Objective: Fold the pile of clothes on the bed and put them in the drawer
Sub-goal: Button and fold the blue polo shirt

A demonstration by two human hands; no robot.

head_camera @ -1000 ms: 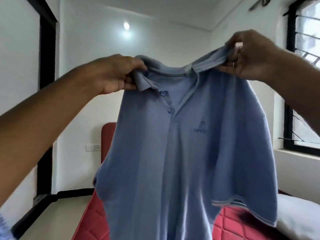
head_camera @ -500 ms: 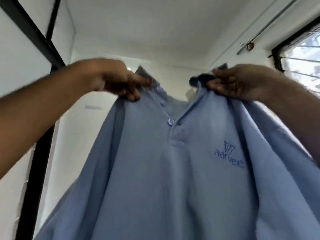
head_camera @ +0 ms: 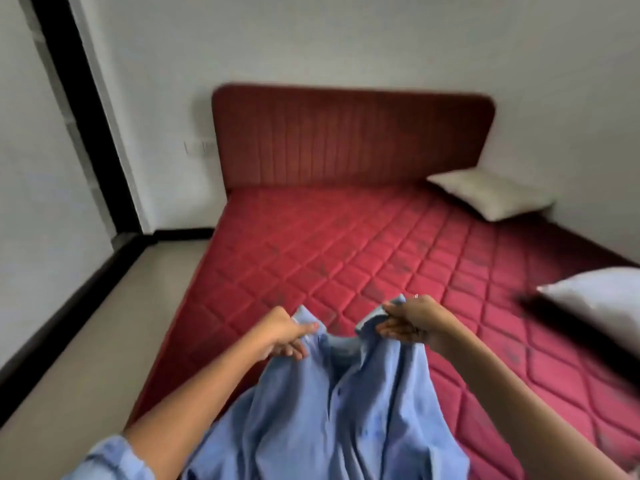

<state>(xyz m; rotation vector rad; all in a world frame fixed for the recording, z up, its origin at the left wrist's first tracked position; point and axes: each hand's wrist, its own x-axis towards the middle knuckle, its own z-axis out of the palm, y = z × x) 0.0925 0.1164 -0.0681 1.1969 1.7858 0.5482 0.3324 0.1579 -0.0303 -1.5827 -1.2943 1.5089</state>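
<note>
Room: pale walls, a beige floor (head_camera: pixel 79 358) to the left of the bed, a dark door frame (head_camera: pixel 86 109) in the left corner.
Bed: a red quilted mattress (head_camera: pixel 346 244) with a red padded headboard (head_camera: pixel 349 136) against the far wall.
Pillows: a beige pillow (head_camera: pixel 491 194) lies at the head of the bed on the right; a white pillow (head_camera: pixel 602 299) lies at the right edge, blurred.
Shirt: a light blue polo shirt (head_camera: pixel 329 420) hangs over the near end of the bed, collar towards the headboard, buttons facing up.
Left hand: the left hand (head_camera: pixel 284 336) pinches the left side of the collar, thumb on top.
Right hand: the right hand (head_camera: pixel 412 323) grips the right side of the collar, fingers curled under the cloth.
Sleeve: a blue sleeve (head_camera: pixel 110 459) shows at the lower left.
</note>
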